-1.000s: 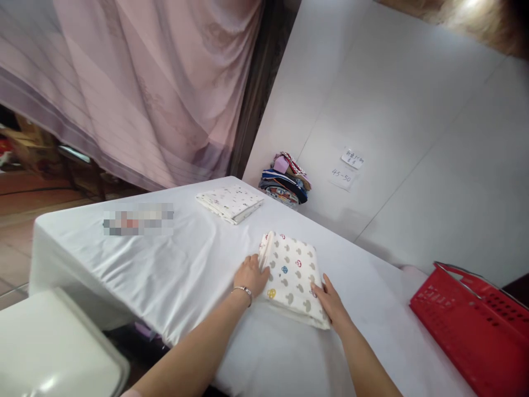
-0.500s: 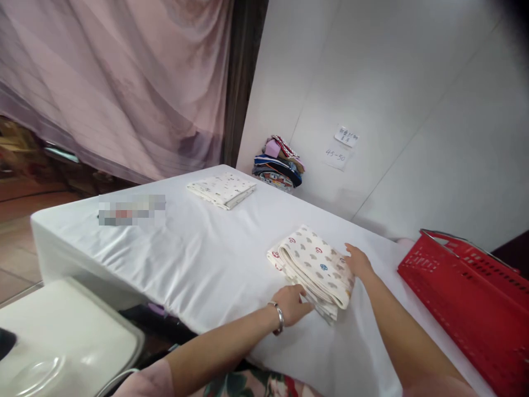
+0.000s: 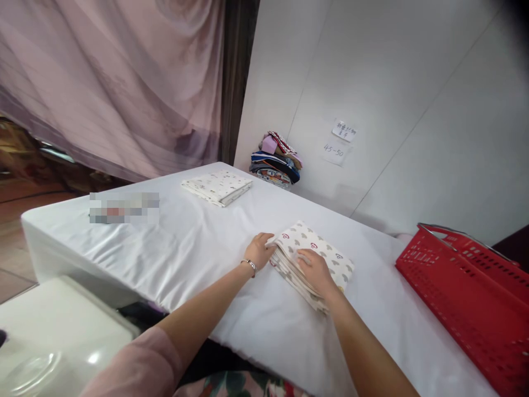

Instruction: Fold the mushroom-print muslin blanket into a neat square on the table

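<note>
"What are the hands doing?"
"The left hand (image 3: 260, 251) is touching the mushroom-print cloth's (image 3: 320, 245) left corner, grip unclear; the right hand (image 3: 317, 271) is resting half-open on top."
"Where's the cloth lying?"
"On the table (image 3: 198, 264)."

Place: makeshift indoor workroom; home or shop, unclear
Wall notes (image 3: 339, 144): handwritten, "45-50"
Table (image 3: 198, 248): white-draped
Curtain (image 3: 124, 82): pink, hanging
Cloth stack (image 3: 276, 161): folded

Cream cloth (image 3: 330, 255), grey-and-red mushroom print; folded into layered, flat bundle, lying askew on white-covered table (image 3: 198, 248).
</note>
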The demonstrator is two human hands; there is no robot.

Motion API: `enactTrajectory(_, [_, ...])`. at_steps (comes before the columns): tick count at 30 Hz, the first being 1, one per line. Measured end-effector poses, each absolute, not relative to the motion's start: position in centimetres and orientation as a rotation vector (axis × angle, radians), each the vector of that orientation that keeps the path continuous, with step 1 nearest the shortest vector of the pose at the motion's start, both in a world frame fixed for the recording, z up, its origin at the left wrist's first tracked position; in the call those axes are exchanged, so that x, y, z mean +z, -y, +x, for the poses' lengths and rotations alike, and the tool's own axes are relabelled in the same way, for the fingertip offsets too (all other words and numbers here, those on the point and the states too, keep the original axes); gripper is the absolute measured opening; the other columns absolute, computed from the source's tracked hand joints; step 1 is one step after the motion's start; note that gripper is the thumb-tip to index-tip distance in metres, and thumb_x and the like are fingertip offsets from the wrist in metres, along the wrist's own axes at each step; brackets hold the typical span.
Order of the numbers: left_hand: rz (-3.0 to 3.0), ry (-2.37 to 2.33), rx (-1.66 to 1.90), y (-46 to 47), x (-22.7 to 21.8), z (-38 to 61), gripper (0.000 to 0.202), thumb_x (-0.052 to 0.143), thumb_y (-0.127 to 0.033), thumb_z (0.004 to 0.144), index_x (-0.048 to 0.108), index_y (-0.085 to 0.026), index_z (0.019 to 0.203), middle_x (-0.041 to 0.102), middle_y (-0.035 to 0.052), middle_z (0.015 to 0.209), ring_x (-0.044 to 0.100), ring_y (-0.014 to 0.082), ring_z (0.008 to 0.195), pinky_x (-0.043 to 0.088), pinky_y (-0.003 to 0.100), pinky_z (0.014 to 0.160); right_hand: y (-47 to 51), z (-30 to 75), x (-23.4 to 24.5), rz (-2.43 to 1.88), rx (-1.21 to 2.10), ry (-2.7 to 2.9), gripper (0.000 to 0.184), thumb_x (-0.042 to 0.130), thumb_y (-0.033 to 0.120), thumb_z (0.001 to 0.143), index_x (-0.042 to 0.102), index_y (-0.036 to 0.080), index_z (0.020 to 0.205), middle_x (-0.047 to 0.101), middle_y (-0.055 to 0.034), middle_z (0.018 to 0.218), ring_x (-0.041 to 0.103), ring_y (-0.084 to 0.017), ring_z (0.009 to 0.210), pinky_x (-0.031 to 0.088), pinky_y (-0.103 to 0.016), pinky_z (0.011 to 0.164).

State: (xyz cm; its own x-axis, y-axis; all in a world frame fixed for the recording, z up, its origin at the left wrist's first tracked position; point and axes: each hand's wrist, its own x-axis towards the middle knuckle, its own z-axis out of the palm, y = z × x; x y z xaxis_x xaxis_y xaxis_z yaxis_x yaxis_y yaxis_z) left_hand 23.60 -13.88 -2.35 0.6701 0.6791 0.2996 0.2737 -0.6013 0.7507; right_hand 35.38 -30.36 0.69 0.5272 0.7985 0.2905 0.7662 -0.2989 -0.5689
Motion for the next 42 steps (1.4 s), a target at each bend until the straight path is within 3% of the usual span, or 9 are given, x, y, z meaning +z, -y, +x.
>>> enactTrajectory(5, [2.231, -0.559, 0.795, 12.9, -3.4, 25.2, 0.027, 0.05, -0.017, 0.077, 0.063, -0.022, 0.1, 0.06, -0.0001, 0.107, 0.05, 0.0134, 0.103, 0.036, 0.023, 0.096, 28.1, 34.3, 0.3, -2.322, 0.01, 1.424, 0.032, 0.052, 0.022, 0.078, 0.059, 0.019, 0.109, 0.06, -0.0072, 0.11, 0.05, -0.022, 0.106, 0.034, -0.03, 0.094])
enactTrajectory(11, [2.123, -0.534, 0.657, 11.8, -4.2, 25.6, 0.018, 0.048, -0.02, 0.079, 0.065, -0.021, 0.084, 0.062, -0.0002, 0.09, 0.053, 0.0129, 0.092, 0.04, 0.023, 0.088, 27.7, 33.8, -0.2, -2.395, -0.132, 1.438, 0.024, 0.048, 0.026, 0.082, 0.06, 0.019, 0.101, 0.06, -0.0073, 0.099, 0.051, -0.021, 0.096, 0.034, -0.028, 0.088])
enactTrajectory(16, [2.04, -0.475, 0.666, 11.2, -4.8, 25.8, 0.014, 0.05, -0.022, 0.077, 0.064, -0.019, 0.077, 0.059, 0.0009, 0.085, 0.055, 0.0138, 0.084, 0.044, 0.025, 0.081, 26.6, 33.9, 0.0, -2.33, -0.184, 1.482, 0.023, 0.046, 0.02, 0.082, 0.06, 0.02, 0.101, 0.06, -0.0066, 0.094, 0.052, -0.02, 0.092, 0.036, -0.029, 0.083])
enactTrajectory(26, [2.074, -0.279, 0.691, 10.7, -5.2, 25.7, 0.021, 0.043, -0.022, 0.082, 0.064, -0.019, 0.087, 0.06, 0.0034, 0.093, 0.054, 0.0144, 0.091, 0.043, 0.028, 0.085, 25.3, 34.9, -1.1, -2.096, 0.012, 1.231, 0.022, 0.043, 0.026, 0.083, 0.065, 0.023, 0.084, 0.062, -0.0015, 0.082, 0.055, -0.017, 0.079, 0.041, -0.027, 0.072])
enactTrajectory(32, [2.109, -0.335, 0.689, 11.0, -4.9, 25.7, 0.024, 0.039, -0.025, 0.084, 0.062, -0.019, 0.083, 0.059, 0.0038, 0.091, 0.053, 0.0148, 0.089, 0.043, 0.029, 0.085, 25.3, 34.9, -1.4, -2.041, 0.018, 1.164, 0.023, 0.042, 0.03, 0.084, 0.064, 0.022, 0.079, 0.063, -0.0015, 0.08, 0.055, -0.016, 0.075, 0.041, -0.027, 0.07])
enactTrajectory(38, [2.069, -0.397, 0.7, 11.0, -5.1, 26.0, 0.024, 0.038, -0.027, 0.084, 0.06, -0.019, 0.079, 0.059, 0.0038, 0.088, 0.054, 0.0149, 0.087, 0.043, 0.028, 0.082, 25.4, 34.7, -1.8, -1.952, -0.149, 1.208, 0.016, 0.044, 0.022, 0.083, 0.06, 0.021, 0.086, 0.061, -0.0039, 0.087, 0.055, -0.017, 0.084, 0.043, -0.031, 0.079])
enactTrajectory(42, [2.061, -0.377, 0.717, 10.9, -5.4, 26.2, 0.023, 0.039, -0.026, 0.084, 0.06, -0.018, 0.08, 0.059, 0.0037, 0.087, 0.054, 0.0143, 0.086, 0.043, 0.028, 0.083, 25.5, 34.1, -1.8, -1.877, -0.374, 1.39, 0.02, 0.041, 0.011, 0.079, 0.058, 0.02, 0.079, 0.055, -0.0078, 0.11, 0.048, -0.02, 0.107, 0.038, -0.037, 0.092])
